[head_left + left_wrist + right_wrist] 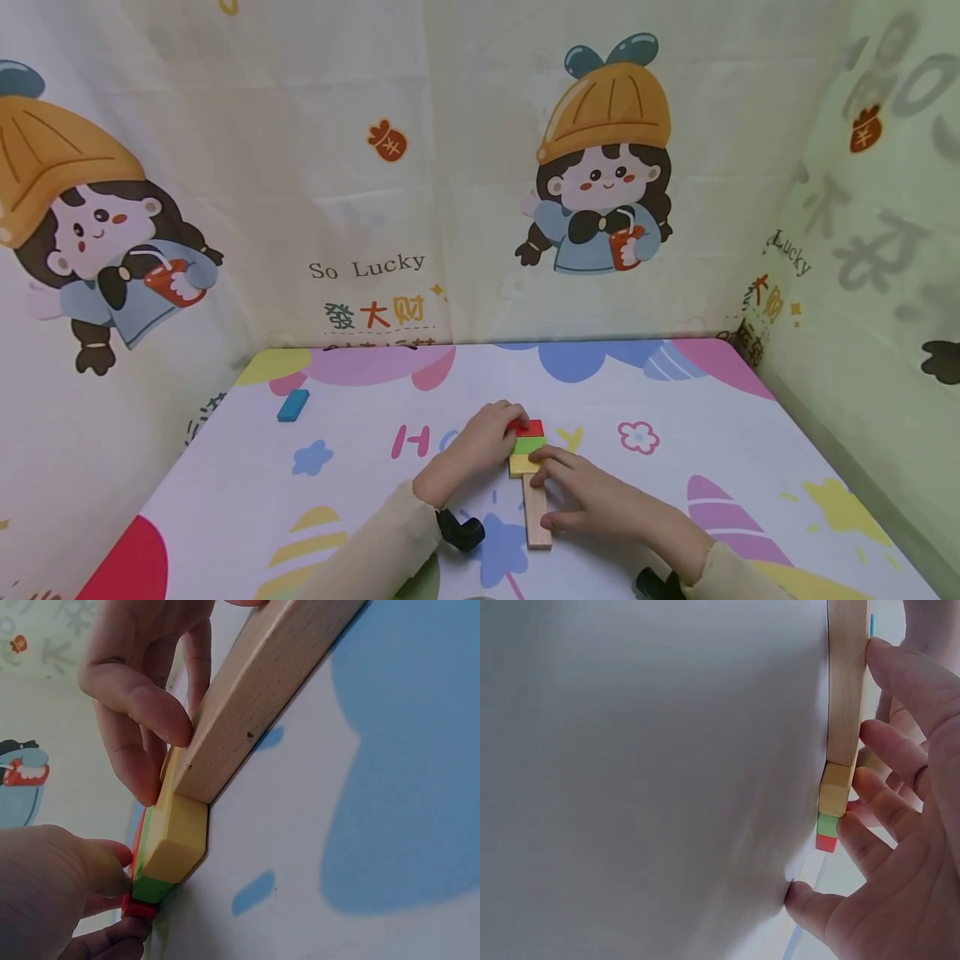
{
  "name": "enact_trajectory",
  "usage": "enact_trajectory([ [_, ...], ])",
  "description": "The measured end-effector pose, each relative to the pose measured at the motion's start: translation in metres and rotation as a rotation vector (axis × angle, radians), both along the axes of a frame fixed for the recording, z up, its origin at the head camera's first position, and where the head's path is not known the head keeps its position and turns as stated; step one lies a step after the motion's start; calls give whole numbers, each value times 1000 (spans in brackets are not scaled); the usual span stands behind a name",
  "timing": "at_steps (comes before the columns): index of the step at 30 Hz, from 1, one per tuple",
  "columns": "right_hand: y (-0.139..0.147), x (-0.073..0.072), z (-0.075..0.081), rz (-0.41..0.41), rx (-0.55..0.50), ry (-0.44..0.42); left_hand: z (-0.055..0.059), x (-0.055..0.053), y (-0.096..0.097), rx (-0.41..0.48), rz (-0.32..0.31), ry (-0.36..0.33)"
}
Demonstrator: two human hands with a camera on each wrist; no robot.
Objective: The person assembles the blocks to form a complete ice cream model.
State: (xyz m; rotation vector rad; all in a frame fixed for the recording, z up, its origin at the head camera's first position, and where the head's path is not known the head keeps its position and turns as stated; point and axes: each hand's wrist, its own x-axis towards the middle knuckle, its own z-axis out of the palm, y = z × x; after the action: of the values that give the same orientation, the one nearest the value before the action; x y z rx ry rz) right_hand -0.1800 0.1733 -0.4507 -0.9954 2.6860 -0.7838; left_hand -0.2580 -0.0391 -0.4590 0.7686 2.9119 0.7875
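Note:
On the table a red block (532,428), a green block (529,446) and a yellow block (523,466) lie side by side in a row. A long plain wooden block (536,517) extends from the yellow one toward the person. My left hand (483,437) is at the left end of the red block, its thumb and fingers bent about that end in the left wrist view. My right hand (596,492) has loosely spread fingers touching the yellow block and the wooden block. Its thumb lies against the wooden block's right side.
A blue block (293,405) lies alone at the far left of the table. The patterned tablecloth (360,508) runs up to printed cloth walls at the back (480,208) and both sides.

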Motion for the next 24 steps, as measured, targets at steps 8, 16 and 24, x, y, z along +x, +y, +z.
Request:
enact_trajectory([
  [8,1,0,-4,0,0,17,-4,0,-7,29,10,6],
  [16,0,1,-3,3,-13,34,-2,-1,-22,75,44,-2],
  [24,1,1,-4,7,-10,41,-6,-6,-51,23,137,65],
])
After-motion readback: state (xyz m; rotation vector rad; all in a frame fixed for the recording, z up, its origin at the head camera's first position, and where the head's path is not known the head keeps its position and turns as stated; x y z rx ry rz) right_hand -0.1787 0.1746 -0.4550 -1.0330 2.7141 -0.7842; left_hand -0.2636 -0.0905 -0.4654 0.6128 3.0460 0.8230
